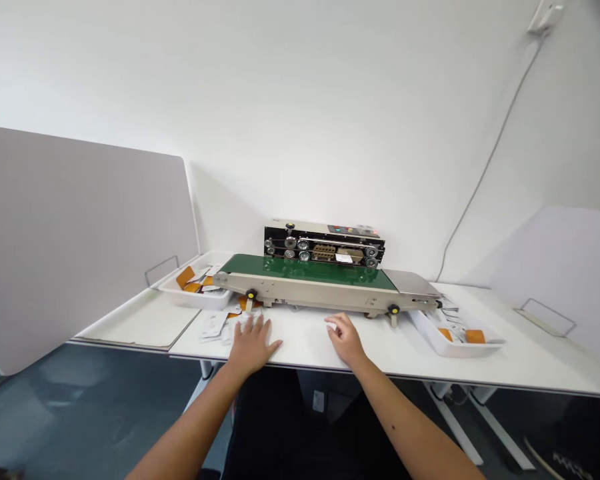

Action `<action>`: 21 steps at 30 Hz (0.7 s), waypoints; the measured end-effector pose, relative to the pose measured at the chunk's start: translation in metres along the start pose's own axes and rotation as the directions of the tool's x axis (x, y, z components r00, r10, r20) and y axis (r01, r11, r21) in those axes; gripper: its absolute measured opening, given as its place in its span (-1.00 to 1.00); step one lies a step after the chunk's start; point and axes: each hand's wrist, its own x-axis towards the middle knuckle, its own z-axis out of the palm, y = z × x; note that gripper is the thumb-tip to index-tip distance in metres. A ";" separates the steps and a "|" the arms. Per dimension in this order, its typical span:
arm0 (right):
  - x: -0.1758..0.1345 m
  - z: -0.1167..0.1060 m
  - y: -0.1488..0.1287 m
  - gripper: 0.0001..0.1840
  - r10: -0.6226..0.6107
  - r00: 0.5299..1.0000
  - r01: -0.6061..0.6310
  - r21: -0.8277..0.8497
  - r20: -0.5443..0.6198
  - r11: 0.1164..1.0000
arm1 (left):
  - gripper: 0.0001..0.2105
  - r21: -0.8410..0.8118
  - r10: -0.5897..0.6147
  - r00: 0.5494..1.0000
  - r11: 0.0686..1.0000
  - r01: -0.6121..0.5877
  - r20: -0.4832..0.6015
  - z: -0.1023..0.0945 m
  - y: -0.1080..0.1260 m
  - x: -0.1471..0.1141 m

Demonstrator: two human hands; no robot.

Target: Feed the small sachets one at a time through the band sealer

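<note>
My left hand (251, 345) lies palm down with fingers spread, its fingertips on a loose pile of small white packets (213, 325) at the table's front left. A few orange packets (234, 309) show among them, partly under the machine. My right hand (346, 339) rests on the white table with its fingers curled in; nothing shows in it. Just beyond both hands stands a band sealing machine (325, 230) with a green conveyor belt (305, 269). One white packet (343, 258) sits upright against its rollers, right of the middle.
A white plastic bin (215, 300) of white and orange packets stands at the belt's left end. Another bin (450, 347) with similar packets is under the right end. Grey partitions (90, 227) flank the table (300, 347); a cable (490, 153) runs down the wall.
</note>
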 end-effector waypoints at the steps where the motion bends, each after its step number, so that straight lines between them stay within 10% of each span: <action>1: -0.005 0.006 0.002 -0.73 0.013 0.999 -0.013 0.017 0.047 1.000 | -0.42 -0.011 0.047 0.998 0.999 -0.047 0.050 0.002 0.000 0.003; 7: -0.002 0.014 0.016 -0.74 0.081 0.993 -0.087 0.061 0.090 0.994 | -0.50 -0.161 0.390 0.914 0.915 -0.371 0.111 0.006 0.019 0.015; 12: -0.001 0.013 0.017 -0.73 0.135 0.989 -0.139 0.069 0.060 0.988 | -0.46 -0.093 0.287 0.935 0.958 -0.273 0.209 0.006 0.050 0.022; 18: -0.003 0.014 0.018 -0.72 0.133 0.988 -0.142 0.115 0.081 0.983 | -0.12 -0.434 0.729 0.607 0.681 -0.590 0.318 -0.004 0.061 0.031; 21: -0.002 0.012 0.024 -0.67 0.274 0.958 -0.288 0.282 0.089 0.915 | -0.19 -0.605 0.768 0.579 0.605 -0.517 0.273 -0.008 0.066 0.036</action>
